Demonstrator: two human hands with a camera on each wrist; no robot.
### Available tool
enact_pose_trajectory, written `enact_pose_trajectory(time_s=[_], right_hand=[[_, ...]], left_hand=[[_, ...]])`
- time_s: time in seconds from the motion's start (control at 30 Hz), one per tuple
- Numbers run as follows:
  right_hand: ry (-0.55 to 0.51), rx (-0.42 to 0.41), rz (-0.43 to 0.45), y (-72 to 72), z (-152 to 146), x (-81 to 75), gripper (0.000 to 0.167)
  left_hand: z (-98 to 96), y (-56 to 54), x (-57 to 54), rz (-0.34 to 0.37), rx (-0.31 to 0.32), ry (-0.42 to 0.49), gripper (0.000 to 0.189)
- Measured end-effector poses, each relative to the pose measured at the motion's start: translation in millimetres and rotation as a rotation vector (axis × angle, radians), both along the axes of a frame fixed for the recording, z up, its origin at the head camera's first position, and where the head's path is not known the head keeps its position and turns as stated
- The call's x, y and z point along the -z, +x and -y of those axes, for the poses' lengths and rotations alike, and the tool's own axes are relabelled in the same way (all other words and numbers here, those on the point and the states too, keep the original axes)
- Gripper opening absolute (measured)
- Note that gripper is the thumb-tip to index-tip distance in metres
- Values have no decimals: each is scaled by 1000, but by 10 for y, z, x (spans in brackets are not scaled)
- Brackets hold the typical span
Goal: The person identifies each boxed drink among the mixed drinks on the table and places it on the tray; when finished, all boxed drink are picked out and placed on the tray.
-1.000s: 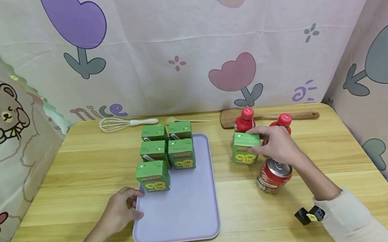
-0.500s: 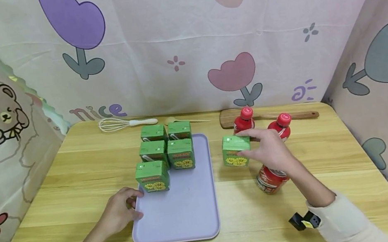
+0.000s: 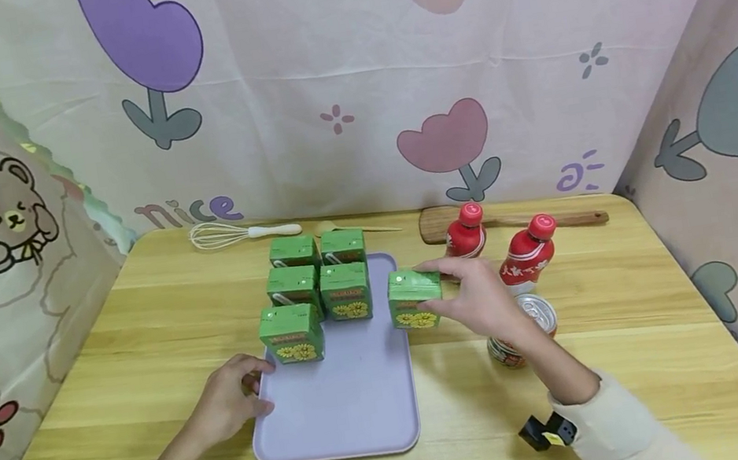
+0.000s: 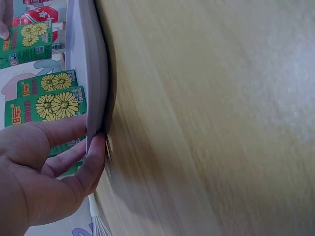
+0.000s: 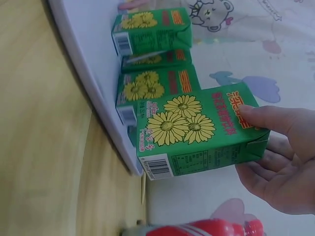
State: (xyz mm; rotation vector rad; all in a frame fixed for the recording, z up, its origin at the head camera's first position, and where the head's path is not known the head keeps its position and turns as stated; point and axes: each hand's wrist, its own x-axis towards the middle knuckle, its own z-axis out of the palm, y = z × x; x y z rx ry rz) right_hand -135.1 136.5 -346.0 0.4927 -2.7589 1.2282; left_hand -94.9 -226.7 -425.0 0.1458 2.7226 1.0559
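Note:
My right hand point(image 3: 483, 300) pinches a green drink carton point(image 3: 415, 298) with yellow flowers, above the right edge of a lilac tray point(image 3: 340, 417). In the right wrist view the thumb lies on the front of this carton point(image 5: 192, 130) near its top, with fingers behind, and the carton hangs above the table. My left hand point(image 3: 226, 402) grips the tray's left rim; in the left wrist view its fingers pinch the tray wall point(image 4: 93, 73). Several matching cartons point(image 3: 292, 335) stand in two columns at the tray's back left.
Right of the tray stand two red-capped bottles point(image 3: 528, 254) and a red drink can point(image 3: 538, 309), partly hidden by my right hand. Along the back lie a whisk point(image 3: 227, 235), a thin spoon-like utensil point(image 3: 357, 227) and a wooden spatula point(image 3: 436, 226). Printed cloth hangs behind the table.
My right hand has carried the green carton leftward, from in front of the bottles to the tray's right edge. The bottles show more fully. My left hand stays on the rim.

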Motion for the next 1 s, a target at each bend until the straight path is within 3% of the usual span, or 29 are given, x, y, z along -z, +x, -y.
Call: enact_pose_trajectory(time_s=[1.0], right_hand=[[-54,-160,-55,-85,689,303,42]], left_hand=[[7,-6,13,-3,0,3,44]])
